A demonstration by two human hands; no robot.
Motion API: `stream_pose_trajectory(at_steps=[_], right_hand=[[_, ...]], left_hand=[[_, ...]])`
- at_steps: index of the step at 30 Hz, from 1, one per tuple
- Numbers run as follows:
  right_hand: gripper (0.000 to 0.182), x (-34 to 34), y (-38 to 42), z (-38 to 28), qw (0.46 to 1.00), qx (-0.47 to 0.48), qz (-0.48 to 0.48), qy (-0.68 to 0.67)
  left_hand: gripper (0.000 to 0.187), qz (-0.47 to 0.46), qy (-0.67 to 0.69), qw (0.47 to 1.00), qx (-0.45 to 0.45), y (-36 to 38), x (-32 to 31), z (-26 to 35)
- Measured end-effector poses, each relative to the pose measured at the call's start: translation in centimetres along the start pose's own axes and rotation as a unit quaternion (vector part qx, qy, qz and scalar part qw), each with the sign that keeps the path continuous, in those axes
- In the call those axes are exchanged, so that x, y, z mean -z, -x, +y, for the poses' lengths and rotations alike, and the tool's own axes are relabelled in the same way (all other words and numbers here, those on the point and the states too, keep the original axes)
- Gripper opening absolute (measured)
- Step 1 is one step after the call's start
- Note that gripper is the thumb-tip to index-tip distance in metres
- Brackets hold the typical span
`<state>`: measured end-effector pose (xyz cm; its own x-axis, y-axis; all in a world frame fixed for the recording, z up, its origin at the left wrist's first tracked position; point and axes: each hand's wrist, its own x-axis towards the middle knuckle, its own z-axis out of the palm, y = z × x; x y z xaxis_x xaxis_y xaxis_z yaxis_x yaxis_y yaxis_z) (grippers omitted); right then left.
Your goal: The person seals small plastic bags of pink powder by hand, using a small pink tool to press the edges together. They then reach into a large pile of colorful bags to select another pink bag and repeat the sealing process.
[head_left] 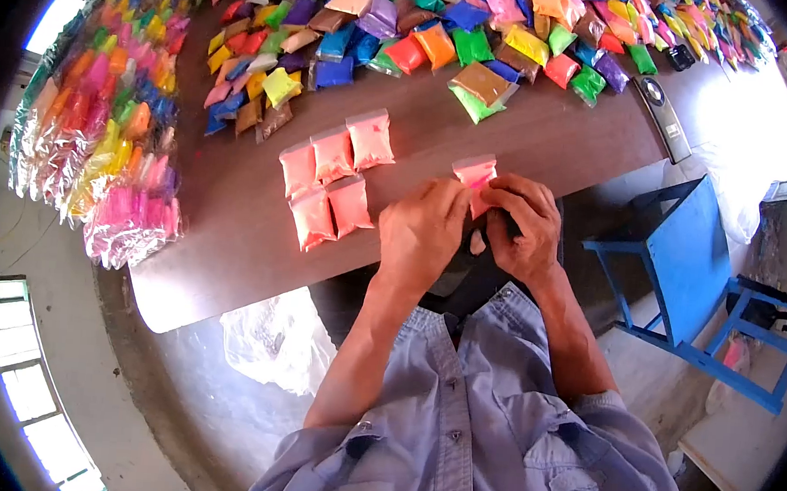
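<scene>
A small clear bag of coral-pink material (474,171) is held upright at the table's front edge, between my two hands. My left hand (422,227) is closed, its fingertips pinching the bag's left side. From the right, my right hand (524,225) grips the same bag with thumb and curled fingers. The bag's lower part is partly hidden by the fingers. Just below it, a small pale pink piece (477,242) shows between the hands; what it is I cannot make out. Several filled coral-pink bags (333,155) lie grouped on the table to the left.
The brown table (228,261) carries a big heap of multicoloured bags (462,45) at the back. Bundled colourful packets (118,135) pile along its left side. A metallic device (662,118) lies at the right edge. Blue stools (685,257) stand right; a clear plastic bag (277,338) hangs below.
</scene>
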<state>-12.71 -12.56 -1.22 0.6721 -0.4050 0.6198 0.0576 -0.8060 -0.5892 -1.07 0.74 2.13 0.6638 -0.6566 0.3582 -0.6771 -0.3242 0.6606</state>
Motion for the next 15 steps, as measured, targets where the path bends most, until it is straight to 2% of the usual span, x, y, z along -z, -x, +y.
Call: stream_pose_trajectory(at_steps=[4, 5, 7, 10, 13, 15], right_hand=[[0.036, -0.1, 0.0, 0.1, 1.0, 0.0, 0.002, 0.008], [0.035, -0.1, 0.1, 0.0, 1.0, -0.003, 0.002, 0.006], [0.034, -0.1, 0.0, 0.0, 1.0, -0.003, 0.002, 0.004], [0.031, -0.3, 0.0, -0.1, 1.0, -0.009, 0.007, 0.004], [0.03, -0.2, 0.0, 0.0, 1.0, -0.005, 0.005, 0.005], [0.03, -0.2, 0.0, 0.0, 1.0, -0.001, 0.002, 0.004]], left_hand=[[0.017, -0.057, -0.086, 0.994, -0.033, -1.2, 0.0, -0.2], [0.017, -0.056, -0.085, 0.994, -0.033, -1.7, -0.2, -0.5], [0.017, -0.075, -0.129, 0.985, -0.086, -2.9, -0.5, -1.0], [0.016, -0.077, -0.171, 0.978, -0.092, -4.4, -0.6, -1.5], [0.008, -0.045, -0.141, 0.98, -0.136, -4.5, -0.2, -1.2], [0.009, -0.053, -0.113, 0.984, -0.131, -3.9, -0.2, -0.3]])
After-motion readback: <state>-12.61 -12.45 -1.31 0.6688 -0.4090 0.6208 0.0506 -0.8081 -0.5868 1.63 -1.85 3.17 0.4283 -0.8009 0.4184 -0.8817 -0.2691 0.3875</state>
